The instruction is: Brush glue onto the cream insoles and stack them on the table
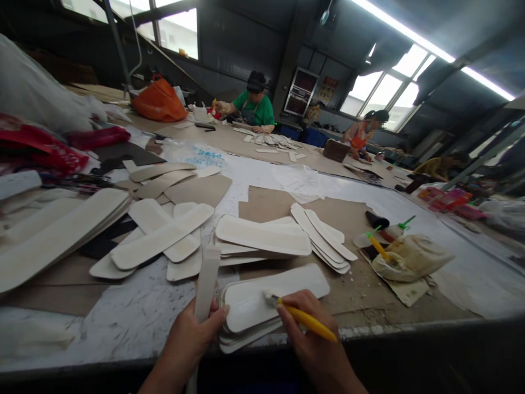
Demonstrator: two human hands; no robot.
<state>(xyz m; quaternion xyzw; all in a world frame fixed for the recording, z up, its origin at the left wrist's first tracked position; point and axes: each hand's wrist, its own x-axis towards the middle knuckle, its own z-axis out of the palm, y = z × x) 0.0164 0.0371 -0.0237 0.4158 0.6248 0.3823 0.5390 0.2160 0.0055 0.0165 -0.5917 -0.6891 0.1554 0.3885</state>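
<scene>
In my right hand (pixel 314 331) is a yellow-handled brush (pixel 309 322), its whitish bristles touching the top of a stack of white rounded panels (pixel 254 306) at the table's near edge. My left hand (pixel 191 334) grips a long narrow white strip (pixel 207 279) that stands up out of the fist, its lower end hanging below the hand. The left thumb lies against the left end of that stack. More white panels (pixel 262 235) are piled just behind, and crossed ones (pixel 164 241) lie to the left.
A soft, stained pouch (pixel 414 260) with a yellow tool in it sits at right, beside green-tipped bottles (pixel 400 230). Large panels (pixel 61 235) are stacked far left. An orange bag (pixel 159 101) stands at the back. Several people work across the table, one in green (pixel 258 109).
</scene>
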